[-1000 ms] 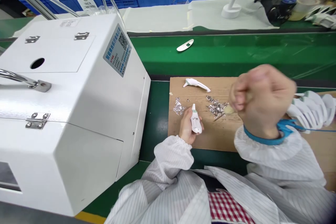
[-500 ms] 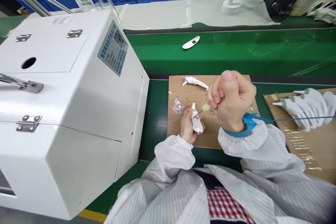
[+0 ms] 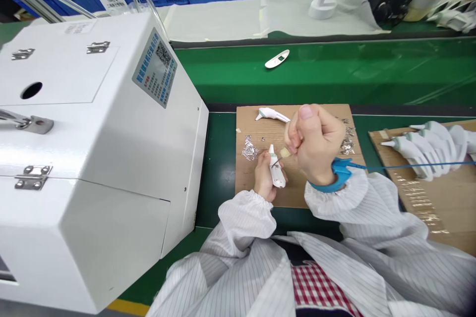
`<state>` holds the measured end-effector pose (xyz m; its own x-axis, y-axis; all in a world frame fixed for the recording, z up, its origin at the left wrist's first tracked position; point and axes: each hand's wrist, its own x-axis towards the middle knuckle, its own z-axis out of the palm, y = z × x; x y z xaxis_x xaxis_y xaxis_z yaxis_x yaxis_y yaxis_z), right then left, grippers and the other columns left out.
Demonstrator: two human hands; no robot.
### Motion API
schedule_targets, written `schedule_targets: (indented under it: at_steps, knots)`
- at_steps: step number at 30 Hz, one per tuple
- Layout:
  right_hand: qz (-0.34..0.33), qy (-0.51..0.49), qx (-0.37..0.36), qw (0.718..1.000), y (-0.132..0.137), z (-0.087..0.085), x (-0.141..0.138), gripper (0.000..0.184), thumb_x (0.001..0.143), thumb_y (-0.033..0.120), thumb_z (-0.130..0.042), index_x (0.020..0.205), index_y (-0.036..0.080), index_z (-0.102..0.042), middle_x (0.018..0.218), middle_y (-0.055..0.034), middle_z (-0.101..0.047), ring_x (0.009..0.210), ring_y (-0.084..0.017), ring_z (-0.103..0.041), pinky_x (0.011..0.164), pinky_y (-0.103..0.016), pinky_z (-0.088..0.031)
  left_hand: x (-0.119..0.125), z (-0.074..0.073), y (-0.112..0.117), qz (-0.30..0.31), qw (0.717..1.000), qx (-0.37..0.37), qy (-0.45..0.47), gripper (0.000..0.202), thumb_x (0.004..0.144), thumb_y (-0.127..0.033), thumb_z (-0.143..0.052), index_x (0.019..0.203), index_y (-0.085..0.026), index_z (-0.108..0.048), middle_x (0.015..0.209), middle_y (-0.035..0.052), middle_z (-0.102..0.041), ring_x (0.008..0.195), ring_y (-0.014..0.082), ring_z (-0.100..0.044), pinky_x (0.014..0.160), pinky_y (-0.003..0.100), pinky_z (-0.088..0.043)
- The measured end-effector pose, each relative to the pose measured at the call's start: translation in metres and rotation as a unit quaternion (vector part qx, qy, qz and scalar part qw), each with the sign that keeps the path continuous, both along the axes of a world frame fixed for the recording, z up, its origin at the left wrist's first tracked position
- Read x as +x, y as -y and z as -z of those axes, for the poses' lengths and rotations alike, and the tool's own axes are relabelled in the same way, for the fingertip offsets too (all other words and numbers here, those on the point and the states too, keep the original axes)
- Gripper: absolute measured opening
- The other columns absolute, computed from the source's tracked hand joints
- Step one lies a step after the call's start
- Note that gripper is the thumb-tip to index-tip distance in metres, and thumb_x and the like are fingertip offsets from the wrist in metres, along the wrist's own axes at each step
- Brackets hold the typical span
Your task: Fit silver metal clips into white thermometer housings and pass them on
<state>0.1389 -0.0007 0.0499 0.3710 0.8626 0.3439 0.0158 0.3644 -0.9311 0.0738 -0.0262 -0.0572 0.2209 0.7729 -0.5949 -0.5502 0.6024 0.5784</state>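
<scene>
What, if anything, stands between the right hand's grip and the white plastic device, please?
Nothing visible: the right hand holds a thin metal tip reaching the white plastic device in the left hand.

You see bright, even light from above; soft shadow beneath your right hand (image 3: 316, 146); pale glare on green surface (image 3: 372, 72); wide-angle bowing toward edges.

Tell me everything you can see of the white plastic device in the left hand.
The white plastic device is a long, smooth-looking housing tapering to a slim tip, with a greenish band just below the tip. It points away from the person, its wide end nearest them, and is cradled in the left hand above a brown cardboard sheet. A thin dark tool tip, held in the right hand, reaches its upper part; whether they touch cannot be told.
</scene>
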Motion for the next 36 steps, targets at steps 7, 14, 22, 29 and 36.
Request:
schedule_targets:
  at_steps: [7, 14, 22, 29, 36]
  knots:
    - [0.029, 0.045, -0.009, 0.999, -0.009, -0.001, 0.020, 0.052, 0.092, 0.058, -0.045, 0.058, 0.025, -0.026, 0.043, 0.0045, -0.029, 0.037, -0.011, -0.028, 0.037, -0.029, -0.025, -0.004, -0.005, -0.002, 0.037, 0.999, -0.019, 0.002, 0.017, 0.095, -0.036, -0.040, 0.106, -0.024, -0.037, 0.060, -0.0050, -0.052, 0.031, 0.0123, -0.045, 0.031, 0.020, -0.031]
    - [0.019, -0.013, 0.019, 1.000, -0.011, 0.006, 0.019, 0.051, 0.092, 0.052, -0.052, 0.057, 0.023, -0.029, 0.044, 0.0064, -0.030, 0.034, -0.008, -0.027, 0.035, -0.027, -0.021, -0.005, -0.005, -0.003, 0.042, 0.999, -0.011, 0.001, 0.015, 0.095, -0.036, -0.038, 0.103, -0.024, -0.037, 0.061, -0.0047, -0.051, 0.031, 0.0125, -0.045, 0.029, 0.020, -0.029]
    - [0.012, 0.013, 0.027, 0.999, -0.010, 0.007, 0.017, 0.051, 0.093, 0.052, -0.051, 0.056, 0.023, -0.030, 0.043, 0.0056, -0.030, 0.034, -0.009, -0.028, 0.035, -0.028, -0.022, -0.005, -0.005, -0.002, 0.036, 0.999, -0.002, 0.008, 0.016, 0.093, -0.036, -0.042, 0.102, -0.023, -0.038, 0.059, -0.0048, -0.052, 0.032, 0.0120, -0.046, 0.032, 0.020, -0.035]
    - [0.030, -0.040, 0.008, 0.999, -0.006, 0.009, 0.011, 0.048, 0.090, 0.048, -0.056, 0.055, 0.024, -0.034, 0.045, 0.0054, -0.033, 0.035, -0.009, -0.033, 0.034, -0.027, -0.024, -0.007, -0.004, -0.002, 0.039, 0.999, -0.008, 0.009, 0.025, 0.090, -0.039, -0.050, 0.107, -0.023, -0.040, 0.059, -0.0066, -0.051, 0.034, 0.0101, -0.045, 0.035, 0.020, -0.037]
    - [0.049, 0.056, -0.097, 0.992, 0.015, 0.000, 0.057, 0.044, 0.088, 0.054, -0.056, 0.061, 0.022, -0.042, 0.051, 0.0062, -0.040, 0.044, -0.008, -0.040, 0.043, -0.023, -0.033, 0.001, -0.022, -0.002, -0.095, 0.973, 0.168, -0.125, 0.041, 0.093, -0.046, -0.048, 0.123, -0.017, -0.048, 0.091, 0.0068, -0.070, 0.076, 0.0175, -0.068, 0.066, 0.028, -0.054]
